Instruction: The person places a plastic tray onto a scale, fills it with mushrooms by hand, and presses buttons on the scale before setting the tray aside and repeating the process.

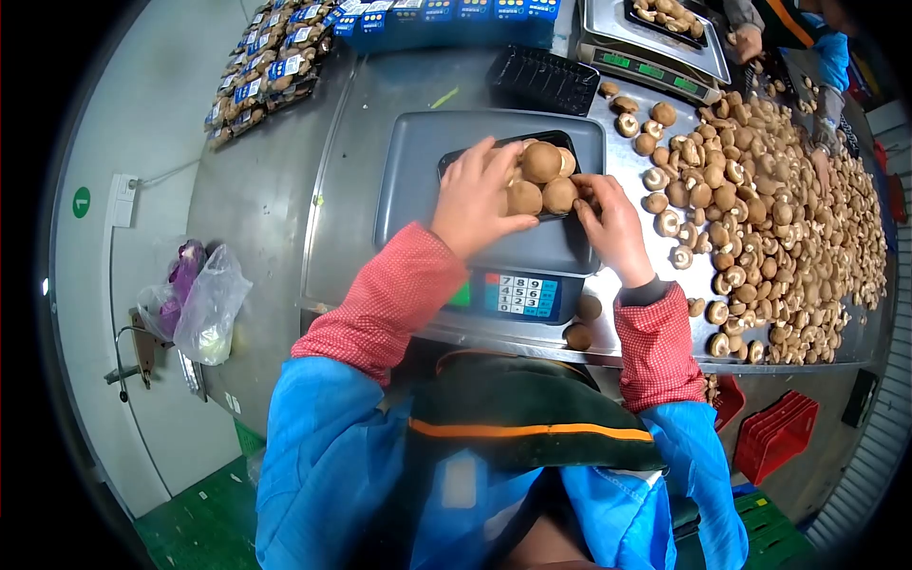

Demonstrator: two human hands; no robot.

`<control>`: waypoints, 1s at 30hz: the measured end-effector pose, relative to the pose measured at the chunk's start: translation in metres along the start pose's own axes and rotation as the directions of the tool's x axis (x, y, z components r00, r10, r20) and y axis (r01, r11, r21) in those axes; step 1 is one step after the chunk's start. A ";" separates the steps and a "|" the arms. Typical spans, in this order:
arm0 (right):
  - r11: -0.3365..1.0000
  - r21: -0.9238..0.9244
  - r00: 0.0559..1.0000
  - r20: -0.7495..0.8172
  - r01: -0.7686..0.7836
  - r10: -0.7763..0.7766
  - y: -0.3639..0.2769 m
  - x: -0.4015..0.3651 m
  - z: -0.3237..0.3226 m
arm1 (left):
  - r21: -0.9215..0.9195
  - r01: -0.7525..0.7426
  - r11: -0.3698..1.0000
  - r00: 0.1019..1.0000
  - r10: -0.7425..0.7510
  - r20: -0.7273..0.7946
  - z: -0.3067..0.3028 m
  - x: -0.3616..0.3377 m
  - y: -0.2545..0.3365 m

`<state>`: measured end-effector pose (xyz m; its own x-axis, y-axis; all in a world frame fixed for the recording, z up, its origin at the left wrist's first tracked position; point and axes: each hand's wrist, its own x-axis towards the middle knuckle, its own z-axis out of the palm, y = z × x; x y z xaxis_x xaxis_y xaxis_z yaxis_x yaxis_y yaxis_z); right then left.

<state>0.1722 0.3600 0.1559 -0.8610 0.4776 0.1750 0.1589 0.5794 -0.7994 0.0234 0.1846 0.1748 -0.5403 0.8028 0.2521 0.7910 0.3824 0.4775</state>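
Note:
A black tray (pixel 450 163) holding several brown-capped mushrooms (pixel 541 162) rests on the grey platform of a weighing scale (pixel 408 180). My left hand (pixel 477 201) lies over the tray's left side, its fingers stretched out and touching the mushrooms. At the tray's right edge, my right hand (pixel 611 226) has its thumb and fingers curled against a mushroom (pixel 559 196). Part of the tray and some mushrooms are hidden under my left hand. The scale's keypad (pixel 521 294) faces me.
A big heap of loose mushrooms (pixel 760 209) covers the right of the metal table (pixel 347 228). Behind the scale sits a black tray stack (pixel 543 80). Packed mushrooms (pixel 271 62) stand back left. Across the heap, a co-worker's hand (pixel 748 43) is near another scale (pixel 655 47).

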 end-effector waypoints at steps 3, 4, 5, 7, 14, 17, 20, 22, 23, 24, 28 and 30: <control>0.998 -0.049 0.999 0.020 -0.043 0.044 -0.008 0.001 0.001 | 0.020 -0.056 0.998 0.990 0.058 -0.130 -0.006 0.003 0.005; 0.995 -0.092 0.998 0.033 -0.046 0.049 -0.009 0.003 0.003 | 0.043 -0.067 0.997 0.996 0.070 -0.063 -0.005 0.004 0.003; 0.990 -0.135 0.997 0.045 -0.048 0.055 -0.010 0.004 0.003 | 0.064 -0.080 0.995 0.997 0.080 0.003 -0.003 0.007 -0.001; 0.998 -0.050 0.997 0.067 -0.034 0.038 -0.014 0.007 -0.001 | 0.090 -0.100 0.991 0.993 0.094 0.069 -0.003 0.012 -0.006; 0.987 0.156 0.995 0.092 0.033 -0.048 0.005 0.005 0.001 | 0.107 -0.138 0.985 0.989 0.132 0.066 -0.005 0.014 -0.012; 0.980 -0.050 0.979 0.078 0.194 -0.189 -0.004 0.012 0.011 | 0.122 -0.120 0.985 0.992 0.115 0.052 -0.001 0.014 -0.009; 0.937 -0.255 0.969 0.007 0.241 -0.247 -0.008 0.009 0.022 | 0.136 -0.121 0.983 0.993 0.119 0.022 -0.001 0.011 -0.006; 0.935 -0.276 0.968 -0.051 0.224 -0.247 -0.007 0.005 0.025 | 0.105 -0.127 0.986 0.991 0.130 -0.029 -0.007 0.008 -0.004; 0.949 -0.235 0.968 -0.088 0.208 -0.234 -0.004 0.000 0.024 | 0.072 -0.124 0.990 0.989 0.129 -0.067 -0.013 0.003 -0.003; 0.962 -0.192 0.968 -0.124 0.192 -0.218 -0.002 -0.004 0.023 | 0.038 -0.122 0.992 0.987 0.126 -0.103 -0.019 -0.002 -0.004; 0.978 -0.159 0.976 -0.146 0.136 -0.159 -0.021 -0.014 0.012 | -0.286 0.082 0.955 0.930 -0.177 -0.322 -0.031 -0.041 -0.031; 0.915 -0.300 0.938 -0.134 0.270 -0.321 -0.024 -0.015 0.023 | -0.515 0.286 0.808 0.854 -0.459 -0.246 -0.022 -0.063 -0.047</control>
<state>0.1701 0.3238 0.1589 -0.7937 0.3501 0.4974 0.0574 0.8572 -0.5118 0.0140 0.1060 0.1556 -0.8947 0.3976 0.2033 0.3373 0.3033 0.8912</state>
